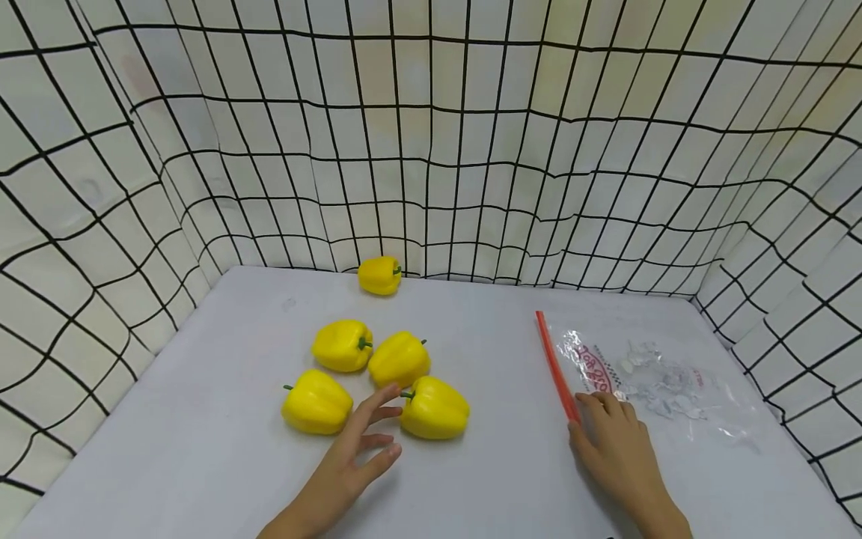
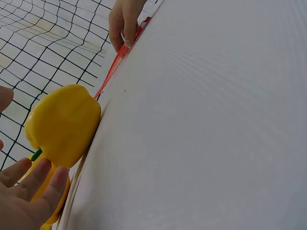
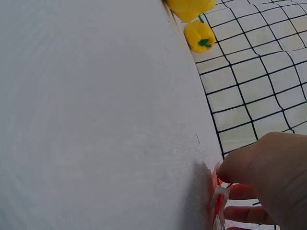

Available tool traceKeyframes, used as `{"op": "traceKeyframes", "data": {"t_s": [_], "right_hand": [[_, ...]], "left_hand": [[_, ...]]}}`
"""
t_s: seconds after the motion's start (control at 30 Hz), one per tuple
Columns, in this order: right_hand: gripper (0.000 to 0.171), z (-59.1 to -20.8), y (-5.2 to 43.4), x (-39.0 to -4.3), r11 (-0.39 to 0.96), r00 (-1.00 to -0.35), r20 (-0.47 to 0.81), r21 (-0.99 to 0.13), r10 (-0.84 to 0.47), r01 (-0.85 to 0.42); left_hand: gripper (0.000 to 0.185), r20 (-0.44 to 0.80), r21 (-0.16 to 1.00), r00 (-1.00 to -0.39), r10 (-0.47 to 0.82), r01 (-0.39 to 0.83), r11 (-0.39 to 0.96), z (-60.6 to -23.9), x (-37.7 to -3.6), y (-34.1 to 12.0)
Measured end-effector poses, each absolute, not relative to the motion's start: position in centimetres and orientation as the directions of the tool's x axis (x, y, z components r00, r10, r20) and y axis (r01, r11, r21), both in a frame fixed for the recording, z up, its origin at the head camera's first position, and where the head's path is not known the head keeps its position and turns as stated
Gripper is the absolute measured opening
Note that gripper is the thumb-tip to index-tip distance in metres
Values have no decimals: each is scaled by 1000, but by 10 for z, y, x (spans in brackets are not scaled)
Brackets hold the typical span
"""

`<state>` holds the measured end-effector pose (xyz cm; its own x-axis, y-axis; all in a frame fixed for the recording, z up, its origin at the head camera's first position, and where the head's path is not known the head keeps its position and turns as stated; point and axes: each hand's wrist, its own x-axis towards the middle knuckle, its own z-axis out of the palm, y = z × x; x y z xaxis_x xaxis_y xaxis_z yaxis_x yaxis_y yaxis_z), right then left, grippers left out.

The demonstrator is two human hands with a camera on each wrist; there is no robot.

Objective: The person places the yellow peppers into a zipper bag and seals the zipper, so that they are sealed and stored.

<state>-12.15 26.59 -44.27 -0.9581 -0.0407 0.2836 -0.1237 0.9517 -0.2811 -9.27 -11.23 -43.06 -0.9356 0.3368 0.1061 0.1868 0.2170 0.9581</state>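
My left hand reaches in among several yellow bell peppers, its fingers spread and holding nothing. Closest to its fingertips is the pepper on the right, whose green stem points at them. Another bell pepper lies just left of that hand. In the left wrist view, the fingers show in front of a bell pepper. My right hand pinches the near end of the red strip along the edge of a clear zip bag. Thumb and fingers stand on either side of that edge in the right wrist view.
Two more bell peppers lie side by side behind the left hand. A single bell pepper stands at the table's back edge. White walls with a black grid net enclose the white table at the back and sides.
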Motion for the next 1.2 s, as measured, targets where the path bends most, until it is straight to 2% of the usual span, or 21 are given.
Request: {"op": "traceKeyframes", "data": {"t_s": [0.17,0.4,0.63,0.97,1.2], "right_hand": [[37,-442,263,-124,950,-963,268,-293,-23,-104],[34,-438,265,-124,950,-955,295,-291,-22,-112],[29,-433,266,-123,948,-934,356,-284,-33,-142],[23,-441,259,-116,933,-916,400,-320,-22,-162],[28,-449,253,-115,933,-923,385,-321,-28,-162]], "left_hand": [[66,179,942,-917,356,265,207,-433,-95,-114],[67,155,946,-925,347,240,218,-432,-102,-111],[71,181,948,-932,314,250,197,-434,-111,-104],[71,140,956,-952,273,202,211,-438,-111,-95],[77,65,958,-959,275,137,253,-438,-112,-94]]}}
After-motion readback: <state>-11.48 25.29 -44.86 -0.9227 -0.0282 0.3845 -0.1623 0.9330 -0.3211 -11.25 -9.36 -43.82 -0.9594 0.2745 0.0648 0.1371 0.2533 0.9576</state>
